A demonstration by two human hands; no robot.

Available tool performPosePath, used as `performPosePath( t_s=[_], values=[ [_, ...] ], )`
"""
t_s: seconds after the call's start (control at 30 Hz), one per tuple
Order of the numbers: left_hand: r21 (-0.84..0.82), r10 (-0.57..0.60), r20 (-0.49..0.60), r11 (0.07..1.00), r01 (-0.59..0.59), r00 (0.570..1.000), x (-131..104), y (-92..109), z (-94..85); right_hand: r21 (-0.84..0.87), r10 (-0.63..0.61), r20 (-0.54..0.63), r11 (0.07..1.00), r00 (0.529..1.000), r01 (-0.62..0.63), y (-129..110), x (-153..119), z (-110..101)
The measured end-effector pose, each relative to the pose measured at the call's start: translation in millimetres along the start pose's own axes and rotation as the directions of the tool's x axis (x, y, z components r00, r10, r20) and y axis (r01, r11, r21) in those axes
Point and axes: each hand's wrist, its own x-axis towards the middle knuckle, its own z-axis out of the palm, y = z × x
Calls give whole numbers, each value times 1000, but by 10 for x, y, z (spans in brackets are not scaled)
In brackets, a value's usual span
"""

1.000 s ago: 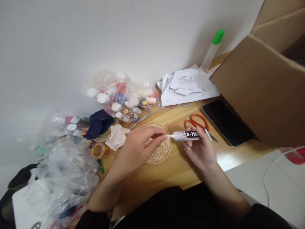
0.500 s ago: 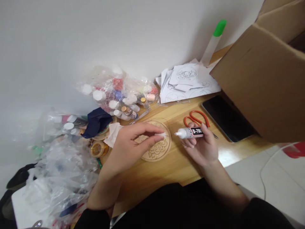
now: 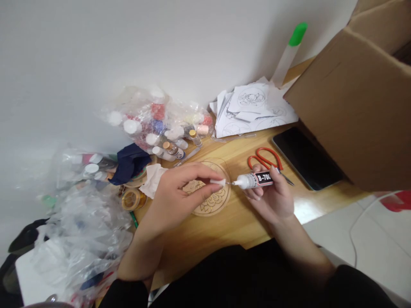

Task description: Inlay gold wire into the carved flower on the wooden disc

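Observation:
Between the thumb and forefinger of my left hand (image 3: pixel 180 192) is a small white cap (image 3: pixel 218 182), with what looks like a thin pin pointing right. My right hand (image 3: pixel 272 192) holds a white glue tube (image 3: pixel 255 179) with a black "B-700" label, lying nearly level. Its narrow nozzle points left, close to the cap; whether they touch is too small to tell. Beneath the left fingers lies a round disc (image 3: pixel 213 205) with a gold flower pattern, partly hidden by the hand. Red-handled scissors (image 3: pixel 269 158) rest just behind my right hand.
A black phone (image 3: pixel 306 158) lies right of the scissors, near a large cardboard box (image 3: pixel 349 111). Drawings on paper (image 3: pixel 253 107) lie at the back. Bagged bottles (image 3: pixel 154 124), gold thread spool (image 3: pixel 131 199), navy cloth (image 3: pixel 130 162) and plastic bags (image 3: pixel 86 231) crowd the left.
The glue tube has moved slightly left, and the white cap slightly right, narrowing the gap between them. Both hands keep their hold.

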Motion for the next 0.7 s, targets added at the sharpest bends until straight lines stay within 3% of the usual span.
performPosePath(
  t_s=[0.4, 0.7],
  values=[
    [14, 65, 9, 998, -65, 998, 1, -33, 17, 41, -2, 4, 999, 1000, 1, 30, 6, -36],
    [370, 225, -5, 906, -207, 974, -40, -18, -20, -21, -117, 10, 993, 993, 117, 39, 11, -18]
  ],
)
